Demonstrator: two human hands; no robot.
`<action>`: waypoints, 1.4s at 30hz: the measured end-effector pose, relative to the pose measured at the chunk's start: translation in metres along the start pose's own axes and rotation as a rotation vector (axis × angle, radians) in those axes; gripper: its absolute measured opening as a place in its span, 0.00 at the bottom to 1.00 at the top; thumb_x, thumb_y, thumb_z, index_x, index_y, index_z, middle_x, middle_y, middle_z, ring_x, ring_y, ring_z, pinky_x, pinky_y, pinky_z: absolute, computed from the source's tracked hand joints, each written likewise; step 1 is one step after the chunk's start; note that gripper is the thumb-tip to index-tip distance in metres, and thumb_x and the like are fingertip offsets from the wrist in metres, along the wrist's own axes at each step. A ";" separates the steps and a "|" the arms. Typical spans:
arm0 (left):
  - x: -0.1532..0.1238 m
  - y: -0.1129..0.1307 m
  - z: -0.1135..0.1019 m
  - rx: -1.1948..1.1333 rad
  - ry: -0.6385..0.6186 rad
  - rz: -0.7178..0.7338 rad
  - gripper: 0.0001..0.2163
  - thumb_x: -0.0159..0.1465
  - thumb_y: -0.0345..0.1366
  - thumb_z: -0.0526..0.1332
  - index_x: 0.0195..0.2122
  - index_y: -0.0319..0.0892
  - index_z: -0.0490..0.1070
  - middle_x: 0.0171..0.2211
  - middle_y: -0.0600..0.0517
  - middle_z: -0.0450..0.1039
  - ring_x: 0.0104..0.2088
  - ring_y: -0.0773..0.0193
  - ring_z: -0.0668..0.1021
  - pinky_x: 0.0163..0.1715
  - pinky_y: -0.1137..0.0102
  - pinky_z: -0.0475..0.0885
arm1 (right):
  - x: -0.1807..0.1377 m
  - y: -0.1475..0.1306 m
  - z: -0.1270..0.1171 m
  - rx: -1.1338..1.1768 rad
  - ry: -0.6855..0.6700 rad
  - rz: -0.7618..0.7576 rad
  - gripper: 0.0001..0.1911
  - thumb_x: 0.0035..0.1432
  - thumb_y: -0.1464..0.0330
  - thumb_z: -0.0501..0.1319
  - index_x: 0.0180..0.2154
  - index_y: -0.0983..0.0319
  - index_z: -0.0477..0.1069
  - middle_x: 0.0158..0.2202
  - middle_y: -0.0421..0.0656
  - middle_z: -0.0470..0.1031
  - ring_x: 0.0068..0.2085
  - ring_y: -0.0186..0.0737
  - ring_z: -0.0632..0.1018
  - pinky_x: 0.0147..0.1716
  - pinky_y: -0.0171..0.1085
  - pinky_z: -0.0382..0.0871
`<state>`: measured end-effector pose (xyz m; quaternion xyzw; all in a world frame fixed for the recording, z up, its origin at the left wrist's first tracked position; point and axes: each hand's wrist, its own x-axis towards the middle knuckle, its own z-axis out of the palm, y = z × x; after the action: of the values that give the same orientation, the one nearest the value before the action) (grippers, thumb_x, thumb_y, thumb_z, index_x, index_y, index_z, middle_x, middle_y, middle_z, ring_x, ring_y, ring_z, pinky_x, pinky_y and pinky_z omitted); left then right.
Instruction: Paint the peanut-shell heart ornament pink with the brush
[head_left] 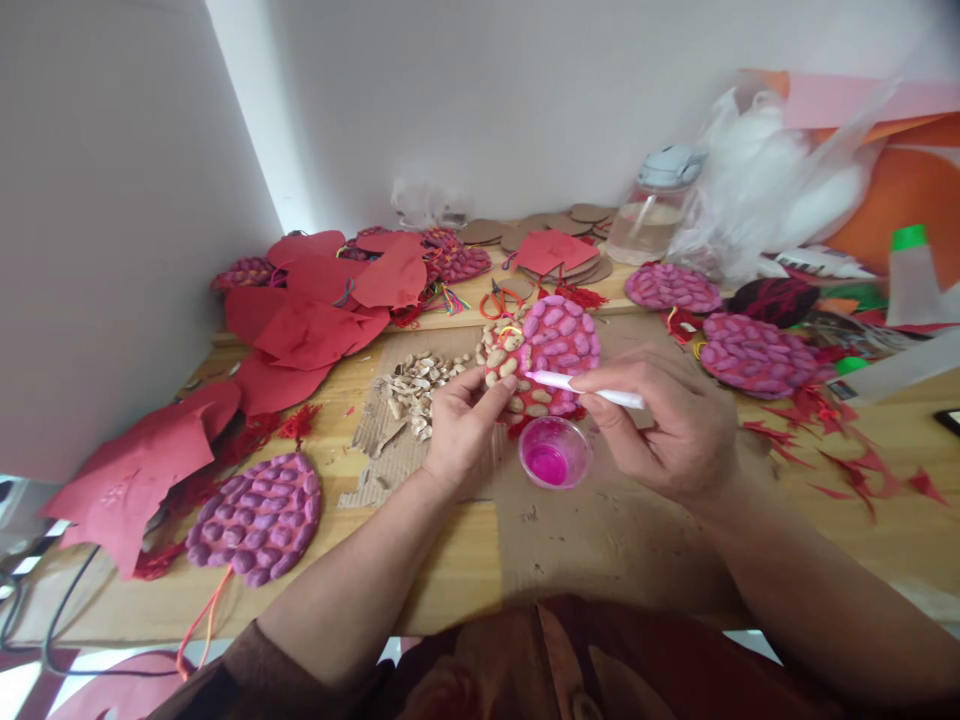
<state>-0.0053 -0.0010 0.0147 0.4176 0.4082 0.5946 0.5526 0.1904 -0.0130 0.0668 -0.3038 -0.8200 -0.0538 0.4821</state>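
Note:
My left hand (466,420) pinches the lower left edge of a red piece covered in peanut shells (564,340). Most shells on its right side are pink, while those on the left are still bare tan. Between the fingers of my right hand (664,420) is a white pen-like brush (592,388), its pink tip touching the shells near the middle. Just below the piece stands a small clear cup of magenta paint (555,455). A heap of loose peanut shells (420,390) lies left of it on cardboard.
Red paper cutouts (322,300) pile up at the left, near a finished pink shell piece (259,520). Orange-handled scissors (501,298) lie behind the work. More pink pieces (761,355), red scraps (855,465) and a glue bottle (911,275) are at right; a lidded water jar (651,210) stands behind.

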 end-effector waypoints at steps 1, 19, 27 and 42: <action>0.000 0.000 0.000 0.000 0.000 -0.001 0.14 0.57 0.43 0.73 0.33 0.37 0.78 0.24 0.53 0.76 0.21 0.70 0.76 0.25 0.74 0.77 | 0.000 0.000 0.000 -0.004 -0.006 -0.012 0.08 0.60 0.75 0.64 0.42 0.60 0.75 0.35 0.44 0.81 0.36 0.41 0.80 0.38 0.40 0.74; 0.002 -0.001 -0.001 0.016 -0.009 0.022 0.14 0.57 0.44 0.72 0.33 0.37 0.77 0.24 0.53 0.75 0.22 0.69 0.76 0.25 0.73 0.77 | 0.002 -0.002 0.002 -0.055 -0.045 -0.068 0.07 0.61 0.76 0.63 0.40 0.61 0.74 0.34 0.43 0.81 0.36 0.40 0.79 0.38 0.40 0.73; 0.001 -0.001 0.000 0.026 0.010 0.056 0.13 0.58 0.42 0.72 0.34 0.37 0.77 0.24 0.53 0.75 0.23 0.69 0.76 0.26 0.74 0.77 | 0.000 -0.004 -0.013 0.111 -0.027 0.067 0.05 0.60 0.75 0.64 0.39 0.61 0.74 0.33 0.42 0.78 0.36 0.39 0.77 0.38 0.40 0.71; 0.003 -0.003 0.000 0.094 0.064 0.086 0.12 0.58 0.42 0.71 0.33 0.39 0.76 0.24 0.54 0.74 0.24 0.68 0.75 0.26 0.72 0.77 | -0.004 -0.016 -0.003 0.048 -0.689 0.051 0.12 0.67 0.73 0.55 0.29 0.62 0.68 0.27 0.42 0.70 0.39 0.42 0.66 0.39 0.43 0.58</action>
<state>-0.0042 0.0019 0.0120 0.4409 0.4348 0.6112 0.4930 0.1855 -0.0289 0.0681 -0.3131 -0.9278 0.0830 0.1851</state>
